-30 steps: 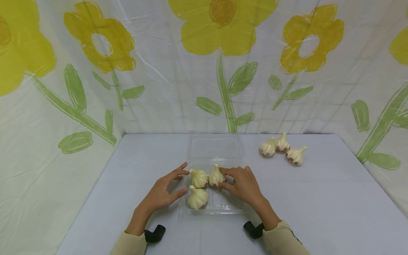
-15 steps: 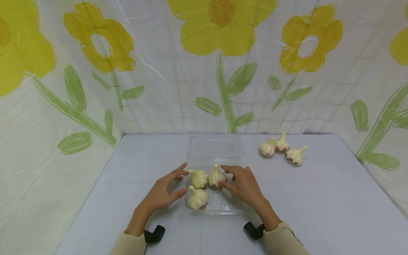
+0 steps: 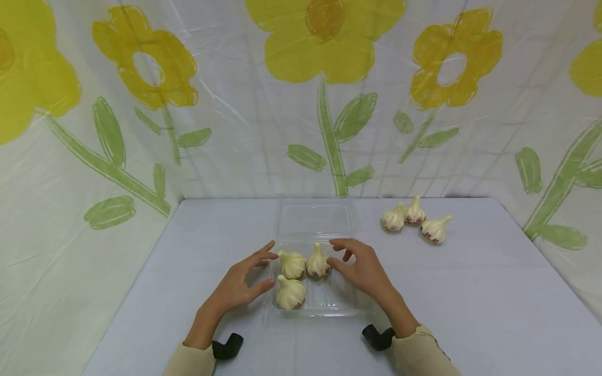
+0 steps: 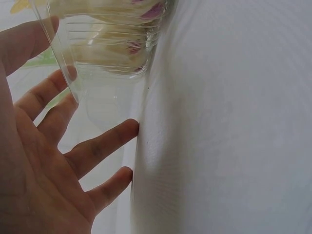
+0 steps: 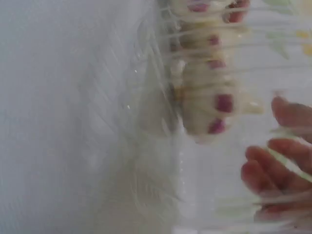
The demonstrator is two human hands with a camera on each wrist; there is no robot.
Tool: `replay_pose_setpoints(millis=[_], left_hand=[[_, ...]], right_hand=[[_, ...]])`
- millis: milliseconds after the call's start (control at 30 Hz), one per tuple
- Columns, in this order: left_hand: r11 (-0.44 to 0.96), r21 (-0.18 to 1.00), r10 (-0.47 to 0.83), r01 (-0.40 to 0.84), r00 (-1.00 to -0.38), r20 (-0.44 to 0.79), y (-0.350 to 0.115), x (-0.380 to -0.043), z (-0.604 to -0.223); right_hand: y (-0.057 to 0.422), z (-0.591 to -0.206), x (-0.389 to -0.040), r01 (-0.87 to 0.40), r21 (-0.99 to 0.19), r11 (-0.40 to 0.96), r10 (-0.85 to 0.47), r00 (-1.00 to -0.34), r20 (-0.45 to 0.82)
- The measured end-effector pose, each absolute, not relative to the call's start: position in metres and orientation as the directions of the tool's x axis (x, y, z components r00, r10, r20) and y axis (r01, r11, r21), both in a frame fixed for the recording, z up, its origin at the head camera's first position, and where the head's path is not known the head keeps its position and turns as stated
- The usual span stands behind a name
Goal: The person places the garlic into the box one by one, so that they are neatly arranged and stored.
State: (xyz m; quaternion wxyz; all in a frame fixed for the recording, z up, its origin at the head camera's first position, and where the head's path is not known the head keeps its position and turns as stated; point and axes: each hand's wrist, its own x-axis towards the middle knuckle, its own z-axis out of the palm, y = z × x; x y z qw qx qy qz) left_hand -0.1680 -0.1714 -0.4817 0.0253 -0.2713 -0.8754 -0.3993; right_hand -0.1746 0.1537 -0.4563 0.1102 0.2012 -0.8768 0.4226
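A clear plastic clamshell container (image 3: 338, 303) lies opened out in the head view, its lid (image 3: 316, 218) folded back. Inside sit three garlic bulbs: a back left bulb (image 3: 292, 265), a front left bulb (image 3: 291, 293) and a back right bulb (image 3: 318, 261). My right hand (image 3: 364, 269) hovers just right of the back right bulb, fingers parted and holding nothing. In the right wrist view that bulb (image 5: 204, 105) appears through the plastic wall. My left hand (image 4: 44, 141) spreads its fingers along the container's left side, fingertips at the rim and lower ones down at the table.
Three more garlic bulbs, including a separate one (image 3: 435, 230), lie at the table's back right. Black curved pieces (image 3: 228, 347) stick out from both wrists. A flower-printed curtain (image 3: 226, 156) hangs behind the white table (image 3: 470, 313).
My right hand has let go of the back right garlic bulb and drawn slightly up and right. That bulb stays in the container. The left hand holds its place.
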Motion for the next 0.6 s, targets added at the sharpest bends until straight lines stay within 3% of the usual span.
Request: replay_pose_setpoints(millis=[600], left_hand=[[0.521, 0.695, 0.461, 0.495, -0.849, 0.260, -0.171, -0.169, -0.483]], right_hand=[[0.181, -0.446, -0.184, -0.422, -0.741, 0.522, -0.178, -0.904, 0.389]])
